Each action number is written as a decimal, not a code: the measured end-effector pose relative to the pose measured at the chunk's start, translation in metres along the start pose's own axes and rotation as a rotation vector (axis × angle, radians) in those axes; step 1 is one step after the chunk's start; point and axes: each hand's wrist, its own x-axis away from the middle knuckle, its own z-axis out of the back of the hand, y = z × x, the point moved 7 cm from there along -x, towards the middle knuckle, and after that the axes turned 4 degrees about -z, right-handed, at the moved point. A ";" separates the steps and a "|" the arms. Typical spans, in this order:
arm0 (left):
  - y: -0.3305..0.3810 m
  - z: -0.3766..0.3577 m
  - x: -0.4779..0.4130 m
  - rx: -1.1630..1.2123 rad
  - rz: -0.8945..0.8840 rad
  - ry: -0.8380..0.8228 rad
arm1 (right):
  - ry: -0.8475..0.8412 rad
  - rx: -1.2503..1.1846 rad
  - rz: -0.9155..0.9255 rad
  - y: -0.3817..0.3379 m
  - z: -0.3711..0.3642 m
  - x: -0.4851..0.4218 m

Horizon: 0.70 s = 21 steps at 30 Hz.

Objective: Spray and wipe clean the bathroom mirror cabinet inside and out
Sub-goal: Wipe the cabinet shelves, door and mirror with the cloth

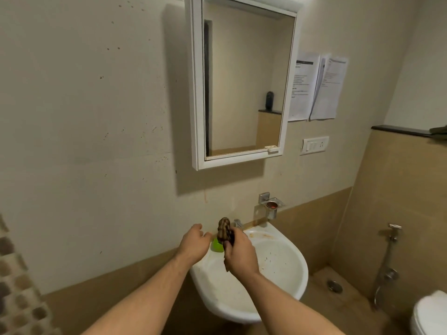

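A white-framed mirror cabinet (242, 81) hangs on the wall above the sink, its mirrored door closed. Below it, over the white sink (278, 269), my right hand (239, 252) grips a bunched brown checked cloth (224, 230). My left hand (193, 243) hovers just left of the cloth with fingers loosely curled, holding nothing. A green object (216, 246) sits on the sink's back left rim, partly hidden between my hands; I cannot tell what it is.
A tap (238, 223) and a metal soap holder (269, 205) are mounted behind the sink. Two paper sheets (316, 88) and a switch plate (314, 145) are right of the cabinet. A hand-shower hose (389, 259) and toilet (429, 313) stand at right.
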 end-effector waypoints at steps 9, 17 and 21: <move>-0.029 -0.053 0.032 0.541 0.182 -0.165 | -0.209 -0.755 -0.406 0.043 -0.028 0.024; -0.097 -0.076 0.061 0.437 0.207 -0.047 | -0.309 -1.100 -0.848 0.074 -0.072 0.091; -0.147 -0.084 0.094 0.412 0.278 0.032 | -0.374 -1.070 -0.855 0.098 -0.101 0.137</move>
